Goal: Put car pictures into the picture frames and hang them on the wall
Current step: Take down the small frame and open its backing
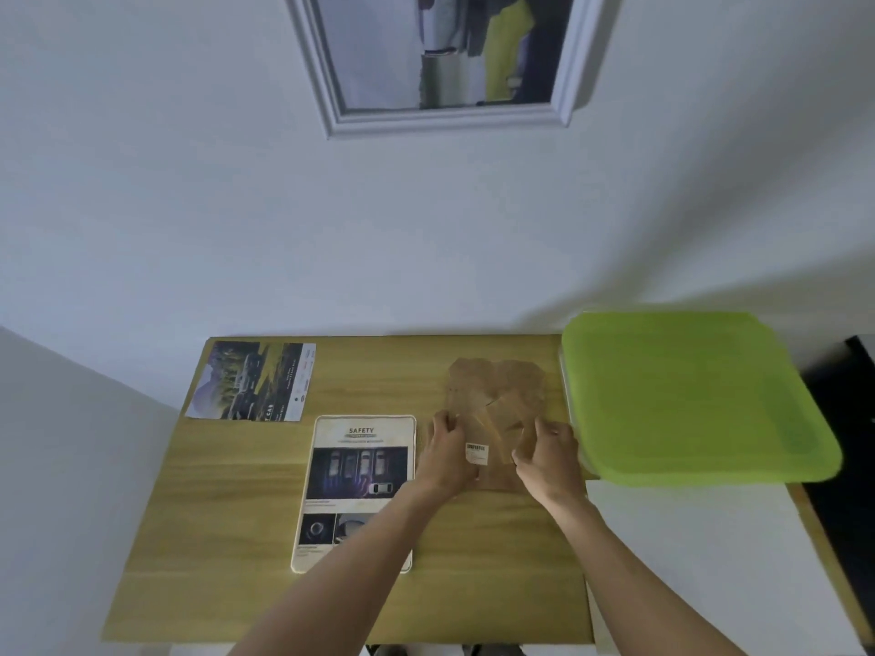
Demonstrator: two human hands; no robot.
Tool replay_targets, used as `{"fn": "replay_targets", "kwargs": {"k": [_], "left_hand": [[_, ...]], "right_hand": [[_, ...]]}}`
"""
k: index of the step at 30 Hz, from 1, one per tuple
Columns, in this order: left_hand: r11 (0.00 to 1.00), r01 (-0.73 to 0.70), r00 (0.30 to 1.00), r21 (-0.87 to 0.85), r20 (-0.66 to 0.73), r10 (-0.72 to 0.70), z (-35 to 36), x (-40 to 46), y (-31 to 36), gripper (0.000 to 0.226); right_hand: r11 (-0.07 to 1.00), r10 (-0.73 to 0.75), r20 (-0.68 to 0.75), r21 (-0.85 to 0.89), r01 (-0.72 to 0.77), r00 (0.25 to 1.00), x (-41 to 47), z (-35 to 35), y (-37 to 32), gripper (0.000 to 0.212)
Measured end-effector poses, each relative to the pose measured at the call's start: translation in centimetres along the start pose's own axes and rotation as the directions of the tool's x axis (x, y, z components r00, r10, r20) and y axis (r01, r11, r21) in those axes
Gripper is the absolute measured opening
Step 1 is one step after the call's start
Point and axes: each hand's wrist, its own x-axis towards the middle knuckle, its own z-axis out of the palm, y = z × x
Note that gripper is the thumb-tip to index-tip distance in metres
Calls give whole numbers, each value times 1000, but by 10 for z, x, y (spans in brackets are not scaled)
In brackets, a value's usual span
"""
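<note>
A brown backing board (495, 404) with a small white label lies flat on the wooden table (227, 490). My left hand (447, 454) grips its left edge and my right hand (549, 459) grips its right edge. Left of my hands lies a white picture frame (362, 471) with a "SAFETY" car page in it. A loose car picture (253, 382) rests at the table's far left corner. A white frame with a car picture (440, 59) hangs on the wall above.
A green plastic lid (691, 395) on a container sits at the table's right, close to my right hand. A dark object (847, 466) stands beyond the right edge. The white wall runs right behind the table.
</note>
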Motion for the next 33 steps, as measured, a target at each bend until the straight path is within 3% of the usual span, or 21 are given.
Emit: {"fn": "replay_targets", "kwargs": {"k": [6, 14, 19, 24, 29, 33], "left_hand": [[992, 47, 998, 120, -41, -42, 14, 2, 9, 63], [995, -48, 998, 87, -42, 51, 2, -2, -5, 64], [995, -101, 968, 26, -228, 104, -23, -23, -47, 63], [998, -7, 951, 65, -308, 27, -54, -55, -117, 64], [981, -14, 973, 192, -222, 58, -72, -94, -180, 84], [946, -47, 995, 322, -67, 72, -72, -108, -211, 113]], "right_hand": [[982, -95, -90, -174, 78, 991, 0, 14, 7, 41], [969, -129, -151, -231, 92, 980, -4, 19, 0, 44], [941, -298, -219, -229, 248, 929, -22, 27, -24, 44], [890, -442, -120, -183, 418, 889, -52, 54, -65, 37], [866, -452, -13, -247, 435, 892, -78, 87, -95, 28], [873, -356, 41, -341, 348, 934, -94, 105, -109, 44]]}}
